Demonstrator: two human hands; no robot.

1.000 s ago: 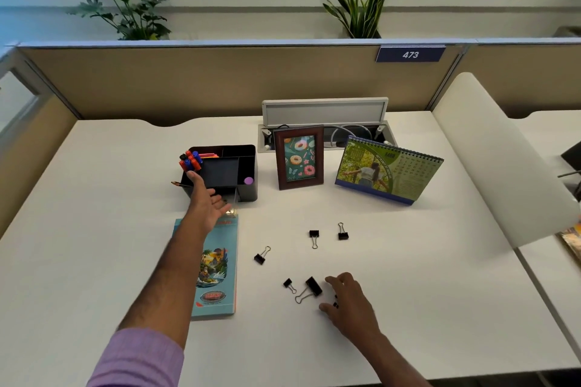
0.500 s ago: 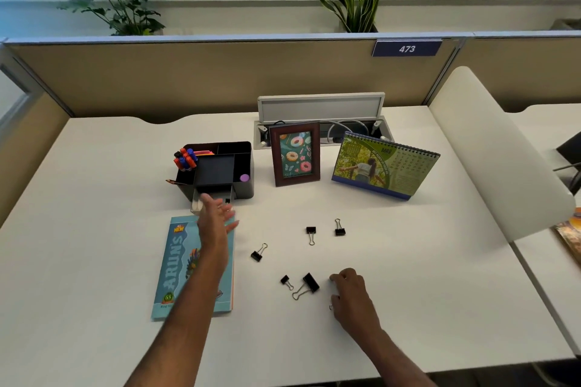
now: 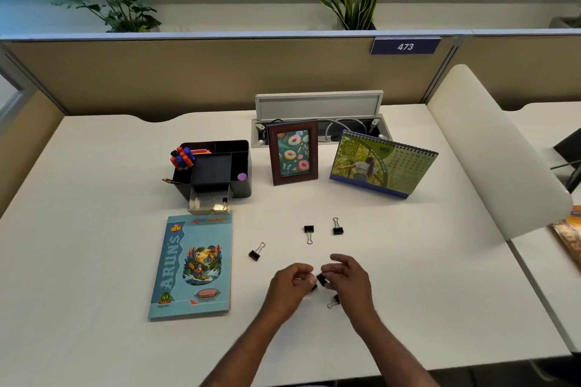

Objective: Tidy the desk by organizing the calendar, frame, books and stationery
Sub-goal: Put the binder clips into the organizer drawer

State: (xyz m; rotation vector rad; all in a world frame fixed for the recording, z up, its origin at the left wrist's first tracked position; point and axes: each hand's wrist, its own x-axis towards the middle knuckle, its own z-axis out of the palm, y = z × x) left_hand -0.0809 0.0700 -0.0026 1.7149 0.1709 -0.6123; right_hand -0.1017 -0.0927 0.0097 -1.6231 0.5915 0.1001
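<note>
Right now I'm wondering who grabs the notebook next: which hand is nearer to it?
Left. The left hand is just right of the blue notebook; the right hand lies farther right, beyond the left.

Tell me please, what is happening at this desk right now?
A person is tidying a white desk and is gathering binder clips. Both hands are near the front edge: the right hand pinches a black clip, and the left hand is curled close beside it. Three more clips lie loose on the desk, one near the blue book. The organizer has its small drawer pulled out. The frame and calendar stand upright at the back.
</note>
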